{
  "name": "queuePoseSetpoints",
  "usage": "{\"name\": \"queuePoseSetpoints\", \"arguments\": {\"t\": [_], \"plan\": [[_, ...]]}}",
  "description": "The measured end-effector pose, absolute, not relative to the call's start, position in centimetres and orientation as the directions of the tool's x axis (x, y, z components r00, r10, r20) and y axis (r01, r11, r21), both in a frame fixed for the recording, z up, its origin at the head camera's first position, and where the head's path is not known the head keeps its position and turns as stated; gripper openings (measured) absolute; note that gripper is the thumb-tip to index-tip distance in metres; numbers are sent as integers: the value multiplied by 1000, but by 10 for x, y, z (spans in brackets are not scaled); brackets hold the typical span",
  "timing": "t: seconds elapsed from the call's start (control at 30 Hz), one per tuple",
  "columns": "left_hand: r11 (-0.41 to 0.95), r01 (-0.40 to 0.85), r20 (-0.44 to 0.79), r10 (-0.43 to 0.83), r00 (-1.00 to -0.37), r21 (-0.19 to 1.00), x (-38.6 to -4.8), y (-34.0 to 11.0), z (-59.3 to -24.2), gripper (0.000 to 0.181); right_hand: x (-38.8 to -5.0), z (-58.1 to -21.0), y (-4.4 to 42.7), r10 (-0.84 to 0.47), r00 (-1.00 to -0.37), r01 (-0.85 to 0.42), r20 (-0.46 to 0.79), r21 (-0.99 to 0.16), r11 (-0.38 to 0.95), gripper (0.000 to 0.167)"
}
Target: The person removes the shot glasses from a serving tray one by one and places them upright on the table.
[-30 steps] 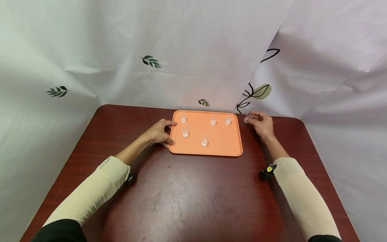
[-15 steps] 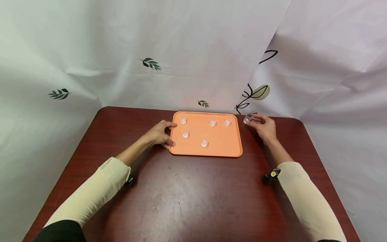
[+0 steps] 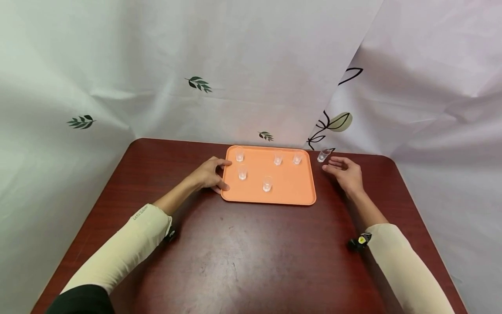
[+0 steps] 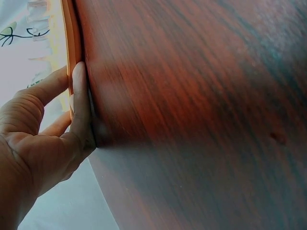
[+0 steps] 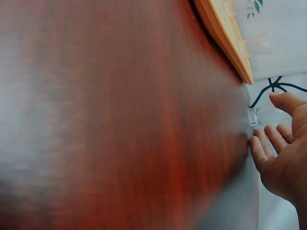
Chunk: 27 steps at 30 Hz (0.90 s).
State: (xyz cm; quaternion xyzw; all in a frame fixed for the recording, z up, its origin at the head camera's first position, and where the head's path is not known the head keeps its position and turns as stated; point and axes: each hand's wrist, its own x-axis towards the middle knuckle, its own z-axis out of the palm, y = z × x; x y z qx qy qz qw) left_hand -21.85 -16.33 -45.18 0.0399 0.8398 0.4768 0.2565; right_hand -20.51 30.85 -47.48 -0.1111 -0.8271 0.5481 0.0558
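An orange tray [image 3: 292, 187] lies near the table's back edge with several small clear cups standing on it, one of them a cup [image 3: 267, 185] near its front middle. My left hand [image 3: 208, 174] grips the tray's left rim; in the left wrist view, the fingers and thumb of that hand [image 4: 45, 129] lie on both sides of the rim. Right of the tray, another clear cup [image 3: 323, 156] stands on the table. My right hand [image 3: 347, 174] is just beside this cup, fingers apart from it and holding nothing. The right wrist view shows the same hand [image 5: 285, 148] with fingers spread before the cup [image 5: 253, 117].
The dark red wooden table [image 3: 235, 257] runs back to a white fabric backdrop [image 3: 243, 65] printed with leaves. This backdrop rises right behind the tray and the lone cup.
My right hand has let go of the cup to the right of the tray and drawn back slightly toward the right and front. The left hand keeps its grip on the tray.
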Motion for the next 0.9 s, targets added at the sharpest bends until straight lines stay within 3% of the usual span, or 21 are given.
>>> {"name": "queuePoseSetpoints", "arguments": {"t": [0.53,0.9], "plan": [[535,-176,-388,314,-866,826,-219,-163,-454,99,-187,-473,280,172,-985,20,25,-967,252,52],[537,-180,-387,302,-871,824,-220,-163,-456,98,-195,-476,249,131,-991,1,20,-987,163,50]]}}
